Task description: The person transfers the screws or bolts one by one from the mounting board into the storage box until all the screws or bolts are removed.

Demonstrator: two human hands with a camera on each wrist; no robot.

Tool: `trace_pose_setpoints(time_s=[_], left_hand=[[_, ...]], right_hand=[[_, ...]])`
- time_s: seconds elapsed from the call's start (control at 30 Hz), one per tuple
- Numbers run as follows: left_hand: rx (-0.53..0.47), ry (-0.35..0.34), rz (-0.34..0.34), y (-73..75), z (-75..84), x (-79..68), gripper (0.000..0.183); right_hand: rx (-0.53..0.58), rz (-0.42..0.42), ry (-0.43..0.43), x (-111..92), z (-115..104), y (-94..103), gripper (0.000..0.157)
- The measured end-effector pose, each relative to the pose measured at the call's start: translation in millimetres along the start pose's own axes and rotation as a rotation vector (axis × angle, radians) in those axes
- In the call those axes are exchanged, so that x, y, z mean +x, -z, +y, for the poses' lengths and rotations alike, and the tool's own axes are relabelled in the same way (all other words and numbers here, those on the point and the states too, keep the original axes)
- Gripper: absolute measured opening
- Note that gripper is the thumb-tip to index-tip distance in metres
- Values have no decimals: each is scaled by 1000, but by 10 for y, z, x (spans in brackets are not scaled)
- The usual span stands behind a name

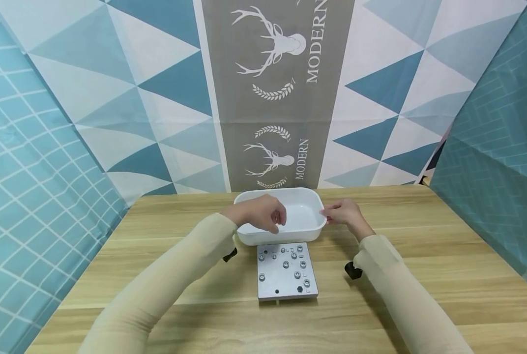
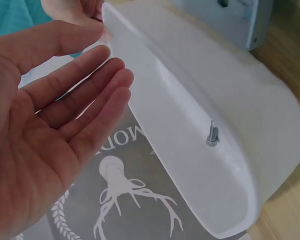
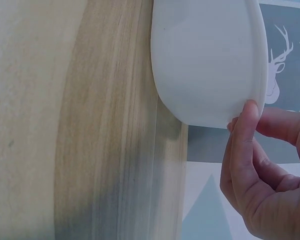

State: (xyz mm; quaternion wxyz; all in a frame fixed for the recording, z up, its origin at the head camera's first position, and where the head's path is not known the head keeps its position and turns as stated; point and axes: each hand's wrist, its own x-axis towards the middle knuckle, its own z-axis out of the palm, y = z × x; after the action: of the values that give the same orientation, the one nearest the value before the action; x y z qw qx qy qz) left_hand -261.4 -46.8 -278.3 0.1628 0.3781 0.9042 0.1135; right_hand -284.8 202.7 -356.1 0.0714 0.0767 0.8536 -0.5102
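A white plastic basin [image 1: 263, 239] stands on the table behind a metal plate [image 1: 274, 282]. My right hand [image 1: 345, 214] pinches the basin's right rim between thumb and fingers, as the right wrist view shows at the basin wall [image 3: 210, 65]. Over the basin's left part hovers my left hand [image 1: 263, 212], its fingers loosely bent and holding nothing; the left wrist view shows its bare palm [image 2: 45, 145]. Inside the basin, small metal screws [image 2: 212, 136] lie close together. Several socket-head screws [image 1: 286, 264] sit in the plate's top, along with a few dark holes.
The wooden table [image 1: 414, 275] extends on both sides of the plate. Patterned cloth [image 1: 281, 98] hangs behind its far edge, and blue tiled-print cloths [image 1: 38, 162] flank it. A black wrist-worn piece [image 1: 353, 270] sits under the right sleeve, another [image 1: 230, 254] under the left.
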Motion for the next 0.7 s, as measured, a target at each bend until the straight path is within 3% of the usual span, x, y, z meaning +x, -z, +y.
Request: trace_pose_setpoints(time_s=[0.33, 0.7], left_hand=[[7, 14, -64, -135, 139, -114, 14], [-4, 2, -92, -298, 142, -166, 11]], right_hand=[[-3, 2, -15, -4, -8, 7, 34], [-5, 1, -15, -3, -12, 4, 33]])
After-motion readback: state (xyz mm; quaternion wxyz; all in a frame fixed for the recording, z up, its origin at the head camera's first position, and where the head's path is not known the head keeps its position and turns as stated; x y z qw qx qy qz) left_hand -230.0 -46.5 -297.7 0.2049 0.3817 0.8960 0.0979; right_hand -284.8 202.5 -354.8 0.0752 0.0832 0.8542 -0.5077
